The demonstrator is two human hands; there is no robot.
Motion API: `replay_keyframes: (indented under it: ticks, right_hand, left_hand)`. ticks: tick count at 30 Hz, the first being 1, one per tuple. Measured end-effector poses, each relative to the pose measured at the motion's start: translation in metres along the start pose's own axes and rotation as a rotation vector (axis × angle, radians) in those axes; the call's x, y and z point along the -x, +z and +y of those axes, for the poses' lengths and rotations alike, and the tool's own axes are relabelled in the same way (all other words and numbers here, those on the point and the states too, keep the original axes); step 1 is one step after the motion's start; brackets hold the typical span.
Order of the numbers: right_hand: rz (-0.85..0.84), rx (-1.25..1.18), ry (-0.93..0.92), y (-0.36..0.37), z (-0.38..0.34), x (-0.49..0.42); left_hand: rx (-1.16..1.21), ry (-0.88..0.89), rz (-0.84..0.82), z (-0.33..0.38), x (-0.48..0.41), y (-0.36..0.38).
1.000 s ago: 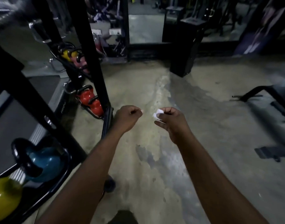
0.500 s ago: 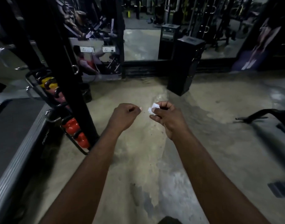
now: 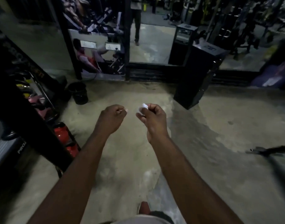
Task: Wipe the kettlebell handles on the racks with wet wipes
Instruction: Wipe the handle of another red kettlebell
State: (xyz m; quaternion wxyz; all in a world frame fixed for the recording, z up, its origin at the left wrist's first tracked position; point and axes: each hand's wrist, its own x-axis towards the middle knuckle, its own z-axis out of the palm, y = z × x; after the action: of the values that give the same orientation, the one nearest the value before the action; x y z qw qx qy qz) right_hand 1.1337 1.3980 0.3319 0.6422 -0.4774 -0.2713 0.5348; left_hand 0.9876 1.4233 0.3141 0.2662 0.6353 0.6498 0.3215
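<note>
My right hand (image 3: pixel 152 119) is held out over the floor, closed around a small crumpled white wet wipe (image 3: pixel 143 107) that sticks out at the fingertips. My left hand (image 3: pixel 112 118) is a loose fist beside it, a short gap away, with nothing visible in it. The black kettlebell rack (image 3: pixel 33 126) stands at the left. Red kettlebells (image 3: pixel 62 132) sit on its low tier, pink (image 3: pixel 36 101) and yellow ones (image 3: pixel 23 86) higher up. Both hands are well to the right of the rack and touch nothing on it.
A black bucket (image 3: pixel 78 92) stands on the concrete floor beyond the rack. A tall black bin (image 3: pixel 196 76) is ahead right, before a mirrored wall (image 3: pixel 151 44). A black bench foot (image 3: pixel 267 151) juts in at the right. A treadmill edge (image 3: pixel 7 152) lies at the far left.
The view has lifted and shifted forward: the teal and yellow kettlebells at lower left have left the frame and the rack has slid leftward. Both hands keep the same pose, wipe still in the right.
</note>
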Motion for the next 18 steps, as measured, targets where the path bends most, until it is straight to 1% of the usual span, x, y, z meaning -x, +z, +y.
replay_keyframes:
  ticks: [5, 10, 15, 18]
  right_hand:
    - [-0.174, 0.076, 0.087, 0.036, 0.005, -0.100]
    - [-0.311, 0.113, 0.192, 0.089, 0.036, -0.194]
    - [-0.434, 0.165, 0.293, 0.172, 0.075, -0.282]
    - [-0.551, 0.168, 0.392, 0.229, 0.089, -0.316]
  left_hand:
    - [0.070, -0.170, 0.045, -0.014, -0.075, 0.013]
    - [-0.027, -0.252, 0.122, -0.058, -0.158, 0.005]
    - [-0.051, -0.338, 0.189, -0.113, -0.244, -0.021]
    - [-0.046, -0.397, 0.236, -0.140, -0.285, -0.045]
